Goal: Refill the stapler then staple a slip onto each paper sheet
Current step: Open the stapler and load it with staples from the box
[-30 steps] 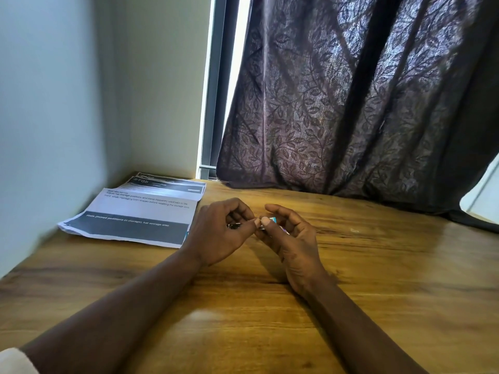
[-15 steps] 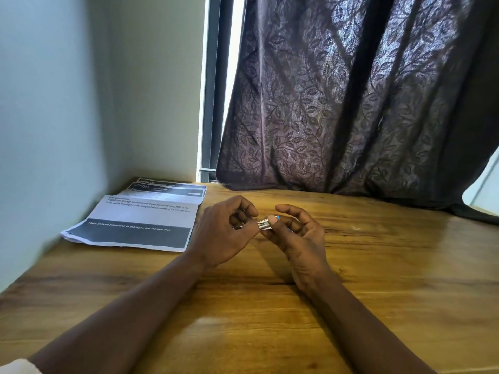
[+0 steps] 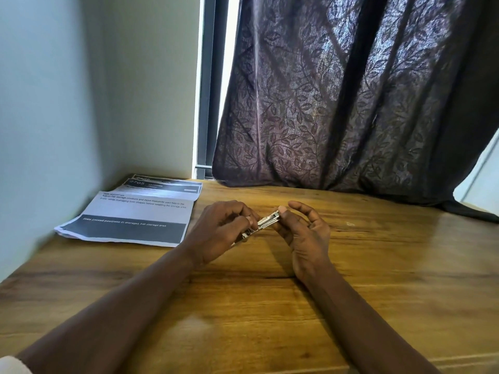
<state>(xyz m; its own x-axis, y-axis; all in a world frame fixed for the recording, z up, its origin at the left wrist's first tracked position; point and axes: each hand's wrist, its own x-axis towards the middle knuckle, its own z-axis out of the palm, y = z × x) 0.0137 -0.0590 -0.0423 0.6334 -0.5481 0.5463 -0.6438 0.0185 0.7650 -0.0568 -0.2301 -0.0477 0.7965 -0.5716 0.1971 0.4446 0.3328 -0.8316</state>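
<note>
A small silver metal stapler [image 3: 266, 221] lies slanted between both hands just above the wooden table [image 3: 378, 265]. My left hand [image 3: 218, 233] grips its lower left end with curled fingers. My right hand [image 3: 302, 230] pinches its upper right end between thumb and forefinger, the other fingers spread. Most of the stapler is hidden by the fingers. A stack of printed paper sheets [image 3: 135, 214] with dark bands lies flat at the far left of the table.
A wall stands along the table's left side and back left corner. A dark leaf-patterned curtain [image 3: 351, 103] hangs over the window behind the table, its hem resting on the far edge. A tiny bright speck [image 3: 350, 224] lies on the wood right of my hands.
The hands drew slightly apart and more of the silver stapler shows between them, now slanted down to the left. The small blue part seen earlier by the right fingers is out of sight.
</note>
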